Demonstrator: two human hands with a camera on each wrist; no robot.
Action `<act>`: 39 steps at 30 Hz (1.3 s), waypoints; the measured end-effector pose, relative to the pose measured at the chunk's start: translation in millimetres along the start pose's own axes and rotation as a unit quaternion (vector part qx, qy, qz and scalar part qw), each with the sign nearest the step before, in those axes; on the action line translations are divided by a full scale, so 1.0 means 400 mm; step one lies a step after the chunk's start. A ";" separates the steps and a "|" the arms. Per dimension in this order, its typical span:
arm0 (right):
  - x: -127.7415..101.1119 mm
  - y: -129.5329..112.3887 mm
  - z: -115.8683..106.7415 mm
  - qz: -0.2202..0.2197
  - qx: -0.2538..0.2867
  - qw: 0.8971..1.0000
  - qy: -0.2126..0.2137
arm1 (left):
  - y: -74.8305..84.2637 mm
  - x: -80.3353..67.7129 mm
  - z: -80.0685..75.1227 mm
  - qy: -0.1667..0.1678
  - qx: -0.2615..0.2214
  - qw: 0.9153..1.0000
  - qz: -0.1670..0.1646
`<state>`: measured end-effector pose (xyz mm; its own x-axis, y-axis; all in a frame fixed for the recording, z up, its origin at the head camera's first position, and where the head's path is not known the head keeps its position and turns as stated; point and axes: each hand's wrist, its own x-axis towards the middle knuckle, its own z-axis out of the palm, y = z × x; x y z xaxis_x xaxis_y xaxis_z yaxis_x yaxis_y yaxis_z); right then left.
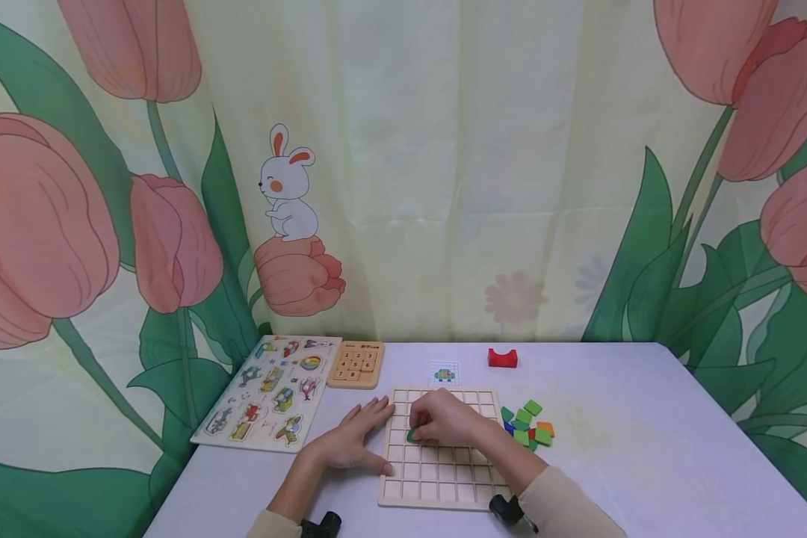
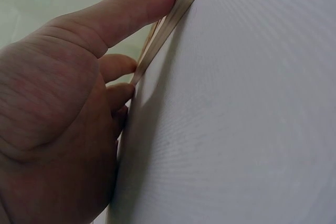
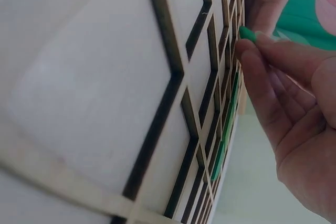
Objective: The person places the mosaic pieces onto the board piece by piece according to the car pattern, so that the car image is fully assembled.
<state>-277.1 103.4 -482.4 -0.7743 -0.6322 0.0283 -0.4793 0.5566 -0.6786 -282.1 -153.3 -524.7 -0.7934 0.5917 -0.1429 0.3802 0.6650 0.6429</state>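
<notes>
Pinching a green tile (image 1: 412, 435) over the grid board (image 1: 437, 478), the right hand (image 1: 444, 420) is curling downward; the left hand (image 1: 353, 441) is lying flat, fingers straight, bracing the board's left edge on the desk (image 1: 645, 448).

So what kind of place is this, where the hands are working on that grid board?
Probably a children's play or learning corner: a tulip-and-rabbit curtain hangs behind a white table that bears a wooden grid board, colored tiles and a picture peg puzzle.

A picture puzzle board (image 1: 267, 394), a number slide puzzle (image 1: 356, 364) and a red arch block (image 1: 502, 358) lie on the table (image 1: 645, 448).
</notes>
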 end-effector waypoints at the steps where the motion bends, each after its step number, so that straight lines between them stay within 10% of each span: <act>1: 0.001 0.000 0.001 0.001 -0.004 1.000 0.000 | 0.000 0.000 0.000 0.000 0.000 1.000 0.000; 39: -0.037 0.001 -0.041 0.027 -0.044 0.999 0.010 | 0.005 -0.004 -0.002 0.005 0.003 1.000 -0.001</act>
<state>-272.7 121.9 -471.0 -0.8075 -0.5898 0.0095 -0.4712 0.6353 -0.6119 -280.4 -153.3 -522.4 -0.7989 0.5857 -0.1369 0.3816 0.6695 0.6374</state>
